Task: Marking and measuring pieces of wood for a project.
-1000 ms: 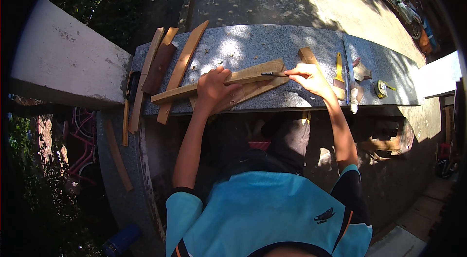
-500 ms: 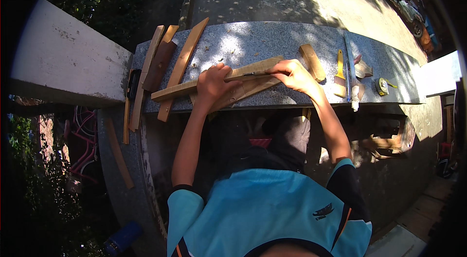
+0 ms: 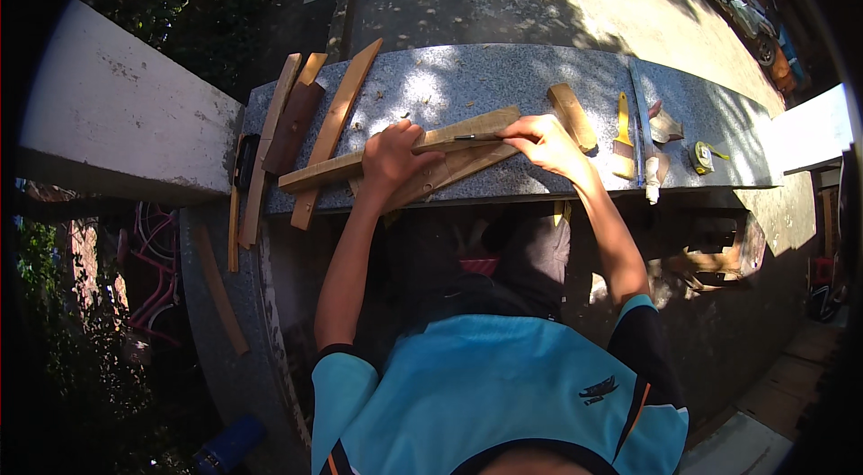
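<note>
My left hand (image 3: 393, 158) is closed around a long wooden strip (image 3: 328, 169), fingers over its far side and thumb along its near side. My right hand (image 3: 550, 144) pinches a slim dark pen-like tool (image 3: 476, 137), which lies against the side of the strip near its right end. Beneath the strip another wooden board (image 3: 454, 169) rests at a slant on the speckled grey stone bench (image 3: 503, 71). Part of that board is hidden by the strip and my left hand. A short wooden block (image 3: 572, 117) lies just beyond my right hand.
On the left lie several loose wooden strips (image 3: 338, 120) and a dark brown wooden piece (image 3: 294, 127). To the right are a yellow-handled brush (image 3: 622, 129), a long bluish metal tool (image 3: 641, 120) and a yellow tape measure (image 3: 704, 158). A white pillar (image 3: 126, 102) flanks the bench.
The dark tool in my right hand has slid slightly left or turned a little along the strip. Both hands keep their holds, and the whole view has shifted slightly.
</note>
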Available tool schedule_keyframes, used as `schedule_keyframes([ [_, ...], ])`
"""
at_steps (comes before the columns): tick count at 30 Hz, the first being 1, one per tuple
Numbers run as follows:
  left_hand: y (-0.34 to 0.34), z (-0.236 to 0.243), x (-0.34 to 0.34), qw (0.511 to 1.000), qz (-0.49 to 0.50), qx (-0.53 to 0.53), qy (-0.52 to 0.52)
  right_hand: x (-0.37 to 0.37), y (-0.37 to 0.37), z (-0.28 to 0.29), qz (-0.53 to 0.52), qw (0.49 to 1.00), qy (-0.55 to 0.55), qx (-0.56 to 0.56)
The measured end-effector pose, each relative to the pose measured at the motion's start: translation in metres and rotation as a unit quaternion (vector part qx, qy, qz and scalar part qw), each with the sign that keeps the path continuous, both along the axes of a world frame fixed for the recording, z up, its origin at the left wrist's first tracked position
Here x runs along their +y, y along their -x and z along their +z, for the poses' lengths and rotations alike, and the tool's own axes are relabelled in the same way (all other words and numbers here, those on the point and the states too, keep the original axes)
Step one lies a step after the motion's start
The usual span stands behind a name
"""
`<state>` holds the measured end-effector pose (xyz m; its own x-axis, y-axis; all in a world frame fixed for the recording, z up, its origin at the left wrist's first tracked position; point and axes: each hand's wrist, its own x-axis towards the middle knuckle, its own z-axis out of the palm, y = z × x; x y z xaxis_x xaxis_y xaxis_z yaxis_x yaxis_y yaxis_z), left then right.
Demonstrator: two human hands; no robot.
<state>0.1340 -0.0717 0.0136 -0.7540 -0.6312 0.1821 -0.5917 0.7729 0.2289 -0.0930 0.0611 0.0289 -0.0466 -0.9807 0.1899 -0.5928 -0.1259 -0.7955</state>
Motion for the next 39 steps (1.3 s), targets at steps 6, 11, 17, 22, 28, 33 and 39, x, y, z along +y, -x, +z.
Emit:
schedule_keyframes([
  [6,-0.007,0.002,0.000,1.000,0.004,0.013,-0.002,0.012,0.021,-0.023,-0.020,0.997,0.044,-0.060],
  [11,0.000,0.003,0.002,1.000,-0.007,0.022,-0.003,-0.001,-0.006,0.005,0.007,0.999,-0.033,0.042],
  [17,-0.003,0.001,0.000,0.997,-0.012,0.061,0.034,0.009,0.007,0.020,-0.039,0.998,-0.022,0.038],
  [22,-0.011,0.003,-0.001,1.000,0.002,0.023,-0.013,0.010,0.011,0.000,-0.013,0.997,-0.029,-0.070],
  [28,-0.006,0.001,-0.001,0.999,-0.018,0.041,0.014,0.008,0.007,0.008,-0.033,0.998,-0.057,-0.014],
  [33,-0.005,-0.001,0.000,0.999,-0.017,0.047,0.020,0.008,0.008,-0.001,-0.033,0.996,-0.051,-0.061],
  [39,-0.008,-0.004,-0.001,0.998,-0.012,0.050,0.028,0.007,0.014,0.004,-0.007,0.999,-0.002,-0.043],
])
